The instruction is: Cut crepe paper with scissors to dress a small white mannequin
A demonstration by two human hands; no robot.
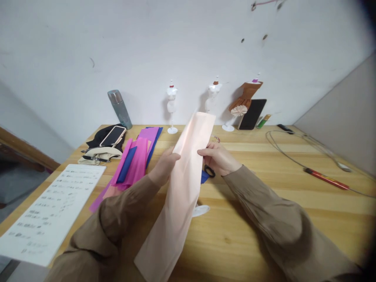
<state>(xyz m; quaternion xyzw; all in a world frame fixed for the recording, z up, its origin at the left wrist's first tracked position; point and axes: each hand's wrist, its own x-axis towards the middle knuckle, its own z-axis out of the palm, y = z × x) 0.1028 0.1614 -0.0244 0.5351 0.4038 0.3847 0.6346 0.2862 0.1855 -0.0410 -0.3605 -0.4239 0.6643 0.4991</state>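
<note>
Pale pink paper sheet [188, 172]: held slantwise above the middle of the surface [252, 235], its lower end toward the near edge.
Left hand [166, 166]: pinching the sheet along its left side, thumb on top.
Right hand [219, 158]: grasping the opposite side between thumb and fingers — a black loop handle [209, 170] shows just below it.
Coloured paper pile [140, 156]: pink, purple and blue pieces, left of the left hand.
Miniature mannequins [172, 105]: three near the far edge — the rightmost wears a brown dress [249, 92].
Handwritten page [55, 211]: along the left edge.
</note>
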